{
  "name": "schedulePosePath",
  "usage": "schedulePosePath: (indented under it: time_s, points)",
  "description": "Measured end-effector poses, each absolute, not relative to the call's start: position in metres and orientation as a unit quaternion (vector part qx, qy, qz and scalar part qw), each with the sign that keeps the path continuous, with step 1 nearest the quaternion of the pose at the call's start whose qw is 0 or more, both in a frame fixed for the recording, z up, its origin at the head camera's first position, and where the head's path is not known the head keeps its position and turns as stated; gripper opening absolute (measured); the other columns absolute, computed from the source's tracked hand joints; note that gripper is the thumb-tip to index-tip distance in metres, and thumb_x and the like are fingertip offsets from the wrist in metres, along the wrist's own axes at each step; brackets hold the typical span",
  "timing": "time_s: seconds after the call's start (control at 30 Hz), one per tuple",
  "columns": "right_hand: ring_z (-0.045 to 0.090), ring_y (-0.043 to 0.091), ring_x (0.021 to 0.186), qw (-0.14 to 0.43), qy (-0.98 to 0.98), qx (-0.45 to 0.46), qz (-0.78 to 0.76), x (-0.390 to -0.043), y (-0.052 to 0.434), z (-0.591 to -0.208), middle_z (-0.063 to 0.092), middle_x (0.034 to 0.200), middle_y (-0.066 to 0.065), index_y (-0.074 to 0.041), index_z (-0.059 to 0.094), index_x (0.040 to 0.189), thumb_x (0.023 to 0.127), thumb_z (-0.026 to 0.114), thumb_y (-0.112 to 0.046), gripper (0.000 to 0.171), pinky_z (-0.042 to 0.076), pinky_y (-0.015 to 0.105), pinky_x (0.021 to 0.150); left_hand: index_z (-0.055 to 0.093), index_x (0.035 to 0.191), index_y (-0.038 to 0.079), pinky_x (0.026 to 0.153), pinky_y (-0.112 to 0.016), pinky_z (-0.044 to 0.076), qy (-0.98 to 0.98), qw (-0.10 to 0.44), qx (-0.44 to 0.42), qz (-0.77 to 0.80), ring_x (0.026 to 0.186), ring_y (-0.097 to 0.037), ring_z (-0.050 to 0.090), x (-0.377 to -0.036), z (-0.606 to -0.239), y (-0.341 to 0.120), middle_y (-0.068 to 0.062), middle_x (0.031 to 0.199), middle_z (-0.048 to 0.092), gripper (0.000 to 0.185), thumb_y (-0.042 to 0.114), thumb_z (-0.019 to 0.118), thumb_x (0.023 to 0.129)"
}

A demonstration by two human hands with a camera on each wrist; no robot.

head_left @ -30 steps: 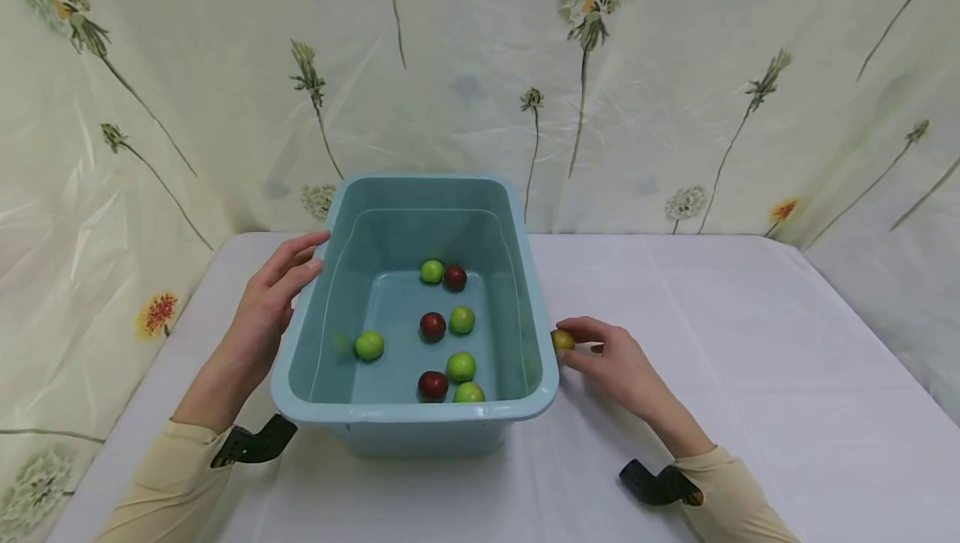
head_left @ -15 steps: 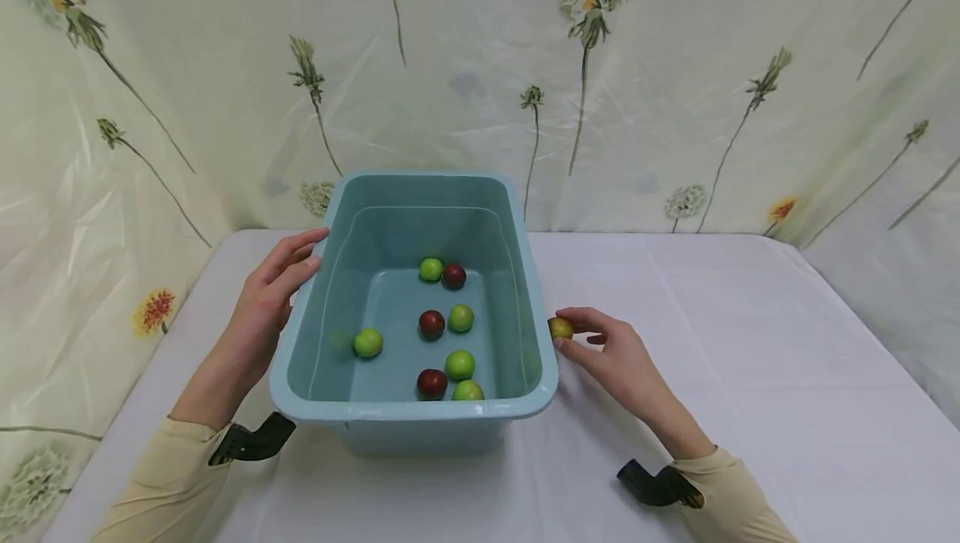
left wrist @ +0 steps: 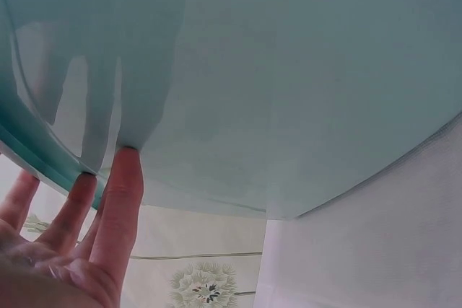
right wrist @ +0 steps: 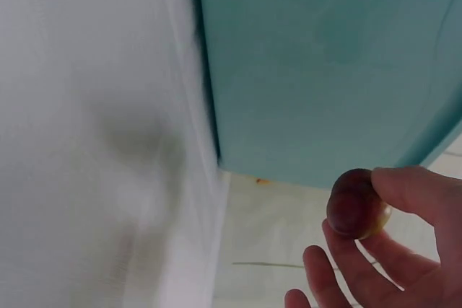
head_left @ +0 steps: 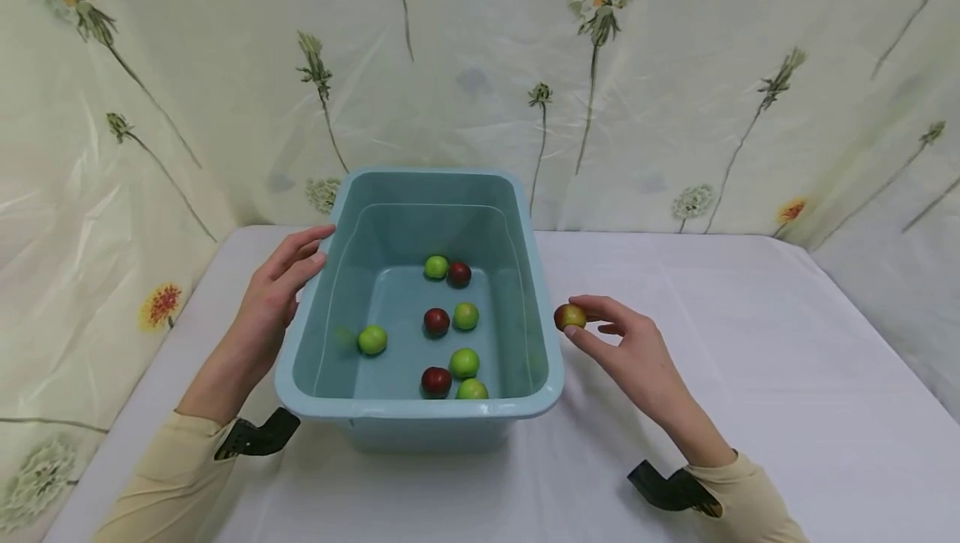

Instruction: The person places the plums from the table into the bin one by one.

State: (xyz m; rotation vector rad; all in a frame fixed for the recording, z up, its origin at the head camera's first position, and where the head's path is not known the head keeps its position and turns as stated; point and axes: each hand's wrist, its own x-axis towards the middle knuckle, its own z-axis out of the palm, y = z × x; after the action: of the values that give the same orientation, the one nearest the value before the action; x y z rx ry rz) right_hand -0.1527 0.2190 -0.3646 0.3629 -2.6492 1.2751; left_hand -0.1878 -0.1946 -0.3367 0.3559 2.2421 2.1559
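Note:
A light blue plastic tub (head_left: 420, 409) stands on the white-covered table. My right hand (head_left: 630, 351), just outside the tub's right rim, pinches a plum (head_left: 569, 317) between thumb and fingertips. In the right wrist view this plum (right wrist: 352, 207) is dark red with a yellowish patch, held above the table beside the tub's wall. My left hand (head_left: 266, 301) touches the tub's left side near the rim with extended fingers. The left wrist view has its fingertips (left wrist: 128, 160) against the outer wall. Inside lie several small round fruits, bright green (head_left: 372, 340) and dark red (head_left: 437, 322).
The white cloth (head_left: 720, 343) spreads across the table on both sides of the tub. Behind it hangs a curtain (head_left: 465, 84) printed with dandelions. Black wrist devices (head_left: 258, 433) sit at both cuffs.
My right hand has risen slightly along the tub's right side with the plum, which now shows more fully and redder. The left hand keeps its place on the tub.

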Motion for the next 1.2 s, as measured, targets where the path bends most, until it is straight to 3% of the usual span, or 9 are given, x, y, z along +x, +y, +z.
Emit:
schedulePosePath:
  time_s: [0.2,0.47,0.8,0.93,1.2]
  points:
    - [0.058,0.020,0.110,0.109,-0.888,0.133,0.426,-0.157,0.219,-0.355,0.068,0.116,0.003,-0.012,0.062,0.128,0.095,0.067,-0.028,0.037,0.042,0.052,0.093,0.046,0.145,0.025,0.089,-0.032,0.048,0.717,0.006,0.114,0.688,0.124,-0.024,0.045,-0.188,-0.337,-0.195,-0.006,0.144,0.043,0.046,0.041,0.049,0.103]
    - [0.058,0.017,0.108,0.141,-0.881,0.153,0.425,-0.166,0.218,-0.344,0.068,0.116,0.002,-0.014,0.063,0.129,0.095,0.068,-0.025,0.036,0.042,0.046,0.091,0.046,0.145,0.027,0.097,-0.045,0.037,0.715,0.011,0.103,0.691,0.126,-0.023,0.042,-0.188,-0.337,-0.194,-0.004,0.144,0.042,0.045,0.042,0.049,0.102]
    - [0.056,0.015,0.110,0.170,-0.874,0.165,0.425,-0.175,0.213,-0.331,0.066,0.121,-0.001,-0.016,0.063,0.129,0.094,0.069,-0.025,0.037,0.043,0.044,0.090,0.046,0.145,0.026,0.091,-0.035,0.045,0.712,0.011,0.106,0.694,0.125,-0.023,0.044,-0.188,-0.337,-0.193,-0.004,0.144,0.042,0.045,0.041,0.049,0.103]
    - [0.056,0.013,0.110,0.187,-0.867,0.174,0.427,-0.181,0.208,-0.323,0.066,0.120,-0.003,-0.017,0.063,0.130,0.094,0.069,-0.023,0.037,0.043,0.036,0.090,0.046,0.145,0.026,0.094,-0.039,0.043,0.715,0.009,0.107,0.691,0.125,-0.024,0.044,-0.188,-0.338,-0.194,-0.005,0.144,0.042,0.046,0.042,0.048,0.103]
    - [0.055,0.012,0.110,0.201,-0.848,0.184,0.455,-0.188,0.198,-0.309,0.064,0.121,-0.004,-0.018,0.064,0.130,0.094,0.069,-0.022,0.037,0.043,0.034,0.090,0.046,0.145,0.026,0.096,-0.042,0.040,0.708,0.013,0.107,0.698,0.126,-0.024,0.043,-0.189,-0.338,-0.193,-0.005,0.144,0.041,0.045,0.041,0.048,0.103]
